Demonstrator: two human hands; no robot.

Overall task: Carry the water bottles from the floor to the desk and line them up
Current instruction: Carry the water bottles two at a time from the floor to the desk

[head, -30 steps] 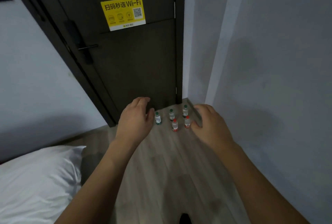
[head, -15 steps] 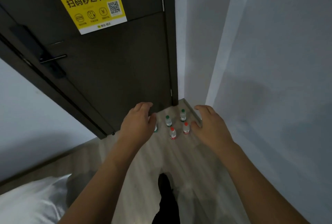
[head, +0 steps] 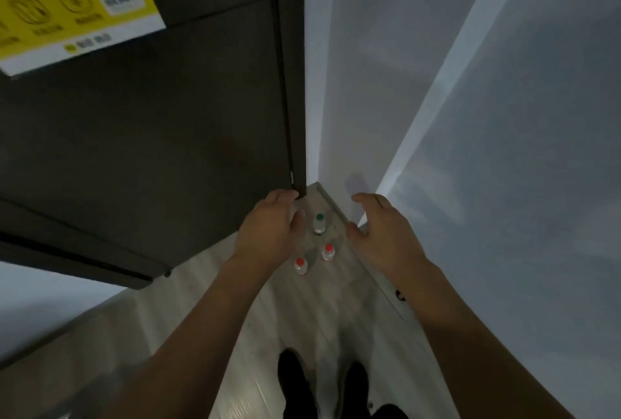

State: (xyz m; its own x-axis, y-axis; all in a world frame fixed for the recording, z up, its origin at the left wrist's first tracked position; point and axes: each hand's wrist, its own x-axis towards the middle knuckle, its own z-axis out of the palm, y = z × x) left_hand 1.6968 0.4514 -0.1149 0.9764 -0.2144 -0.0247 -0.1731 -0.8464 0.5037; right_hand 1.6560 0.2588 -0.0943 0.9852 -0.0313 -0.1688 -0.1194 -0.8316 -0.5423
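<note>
Floor (head: 336, 311): bottles (head: 319, 223) upright, caps up.

left hand (head: 268, 230) and right hand (head: 386, 234) empty above three upright bottles (head: 319, 223) on floor (head: 336, 311)

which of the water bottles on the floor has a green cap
The green-capped bottle, standing nearest the wall corner, between the two hands. The two other visible bottles, nearer the person's feet, have red caps.

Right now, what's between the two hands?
In the head view, the green-capped bottle stands on the floor in the gap between the left hand and right hand; neither touches it.
</note>
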